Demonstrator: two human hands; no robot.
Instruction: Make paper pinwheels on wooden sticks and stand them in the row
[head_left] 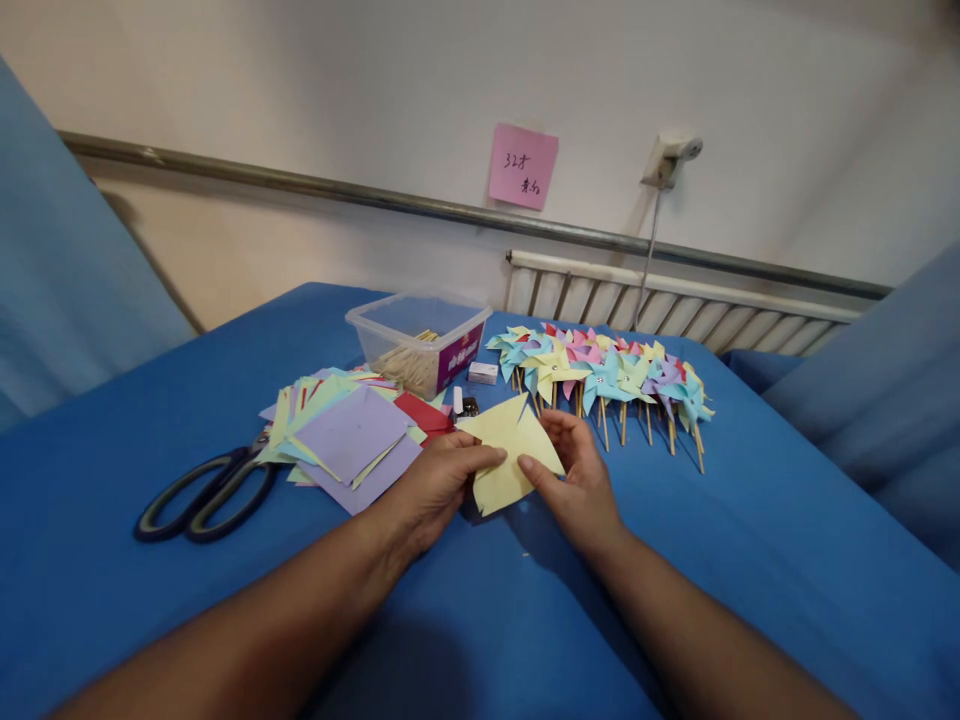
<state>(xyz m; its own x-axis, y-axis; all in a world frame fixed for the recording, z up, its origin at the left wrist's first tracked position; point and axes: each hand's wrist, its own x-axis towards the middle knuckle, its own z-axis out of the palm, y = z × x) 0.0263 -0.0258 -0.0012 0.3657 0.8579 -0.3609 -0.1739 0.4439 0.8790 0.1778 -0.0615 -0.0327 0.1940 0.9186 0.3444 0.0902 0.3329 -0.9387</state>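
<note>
Between my hands is a pale yellow square of paper [504, 430], with slits cut in from its corners. My left hand [442, 480] pinches its left side, thumb on top and fingers underneath. On the right side, my right hand [581, 485] grips the same paper with its thumb pressed on the face. Just left of my left hand lies a loose pile of coloured paper squares [352, 435], a purple one on top. A pair of scissors [214, 490] rests with its blades under that pile. Dark-handled, it lies flat on the blue tabletop [465, 610].
A clear plastic tub [420, 340] of thin wooden sticks stands behind the pile, with a small white box [482, 373] beside it. Several finished paper pinwheels [600, 375] on sticks lie at the back right. A radiator [675, 300] and pipe run along the wall.
</note>
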